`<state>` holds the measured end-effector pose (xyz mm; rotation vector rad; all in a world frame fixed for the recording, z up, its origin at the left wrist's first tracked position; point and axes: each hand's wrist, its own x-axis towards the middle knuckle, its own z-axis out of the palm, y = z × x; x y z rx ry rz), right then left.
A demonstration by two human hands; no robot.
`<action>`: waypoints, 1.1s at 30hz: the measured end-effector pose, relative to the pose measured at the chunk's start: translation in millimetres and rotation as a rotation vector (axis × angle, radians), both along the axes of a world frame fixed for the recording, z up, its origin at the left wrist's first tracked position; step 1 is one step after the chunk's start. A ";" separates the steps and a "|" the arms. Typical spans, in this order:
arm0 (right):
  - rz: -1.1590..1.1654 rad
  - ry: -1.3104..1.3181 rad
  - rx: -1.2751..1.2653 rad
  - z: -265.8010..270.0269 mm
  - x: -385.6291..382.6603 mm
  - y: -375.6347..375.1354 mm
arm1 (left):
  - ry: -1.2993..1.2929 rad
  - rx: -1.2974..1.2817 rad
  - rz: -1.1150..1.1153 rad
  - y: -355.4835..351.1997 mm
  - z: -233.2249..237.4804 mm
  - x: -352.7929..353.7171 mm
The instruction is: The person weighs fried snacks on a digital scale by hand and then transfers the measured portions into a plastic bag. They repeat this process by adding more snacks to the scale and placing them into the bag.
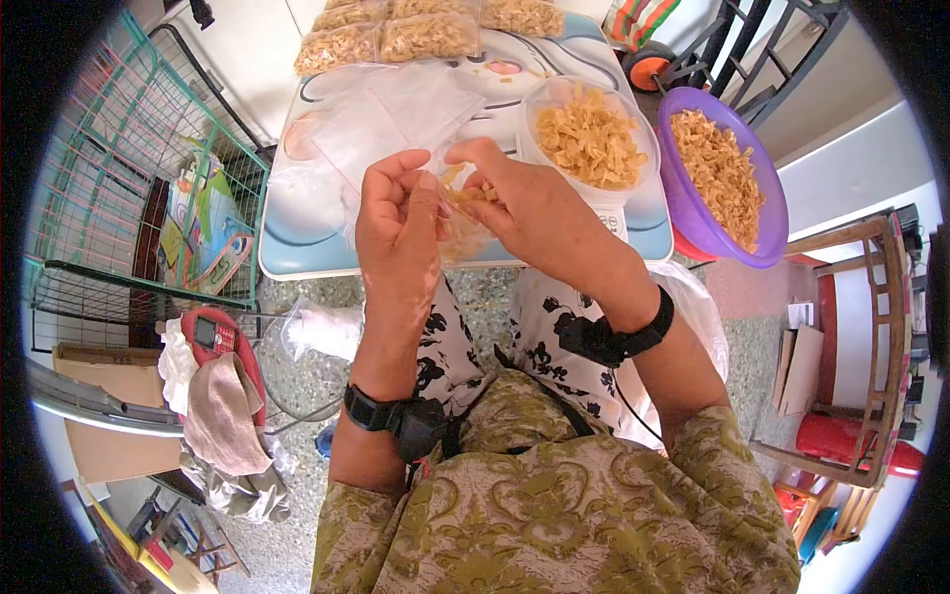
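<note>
Near the table's front edge, my left hand [401, 223] pinches the edge of a clear plastic bag [463, 241] between thumb and fingers. My right hand [539, 203] is curled at the bag's mouth, with a few yellow dried flakes [475, 184] showing at its fingers. Part of the bag is hidden behind both hands. Just beyond my right hand, a white tub [531, 129] of the same flakes stands on a white scale [606, 216]. Flat, unfilled clear bags [336, 119] lie spread beyond my left hand.
Several filled bags [427, 37] line the far end of the table [297, 259]. A purple basin [774, 203] heaped with flakes stands off its right side. At the left are a green wire cage [109, 178] and a red phone [215, 335] by a brown cloth [226, 411].
</note>
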<state>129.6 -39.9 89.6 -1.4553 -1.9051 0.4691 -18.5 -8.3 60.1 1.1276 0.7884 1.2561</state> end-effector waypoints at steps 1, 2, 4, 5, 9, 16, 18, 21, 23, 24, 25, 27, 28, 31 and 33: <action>0.000 0.001 0.000 -1.2 1.0 0.5 | 0.004 -0.002 -0.002 0.1 -0.2 -0.4; 0.046 -0.041 0.042 -2.9 2.8 1.6 | 0.004 -0.002 -0.002 0.0 -0.2 -0.8; 0.092 -0.083 0.083 -3.5 5.6 4.2 | -0.007 0.010 -0.011 -0.2 -0.4 -1.7; 0.128 -0.107 0.120 -3.4 6.8 5.4 | -0.007 0.010 -0.011 -0.4 -0.5 -1.8; 0.255 -0.295 0.018 0.8 9.9 10.7 | 0.011 0.021 -0.042 -2.9 2.8 -0.5; 0.105 -0.268 -0.052 12.3 5.7 16.2 | 0.011 0.040 -0.065 -2.2 0.8 0.3; 0.073 -0.019 -0.119 10.2 7.1 14.1 | 0.024 0.031 -0.049 0.1 0.8 -2.0; 0.092 0.018 -0.173 13.3 9.7 10.5 | 0.038 0.007 -0.033 1.6 -0.4 -3.5; 0.095 -0.006 -0.157 5.5 11.9 13.3 | 0.038 -0.010 -0.035 1.3 -0.9 -2.2; 0.101 -0.029 -0.140 2.8 12.4 14.6 | 0.022 -0.009 -0.037 0.6 -0.1 -0.9; 0.100 -0.030 -0.141 4.1 11.8 15.1 | 0.006 -0.008 -0.039 0.1 0.9 0.2; 0.134 -0.170 -0.095 7.7 9.2 16.4 | 0.009 0.004 -0.054 -1.2 4.2 1.2; 0.135 -0.170 -0.095 6.3 7.7 17.6 | 0.014 0.017 -0.068 -1.7 5.1 1.8; 0.108 -0.313 0.004 -3.7 3.4 22.0 | -0.015 0.060 -0.035 -2.9 5.6 7.7; 0.033 -0.374 0.028 -9.2 2.1 24.6 | 0.018 0.065 -0.015 -1.8 4.1 7.8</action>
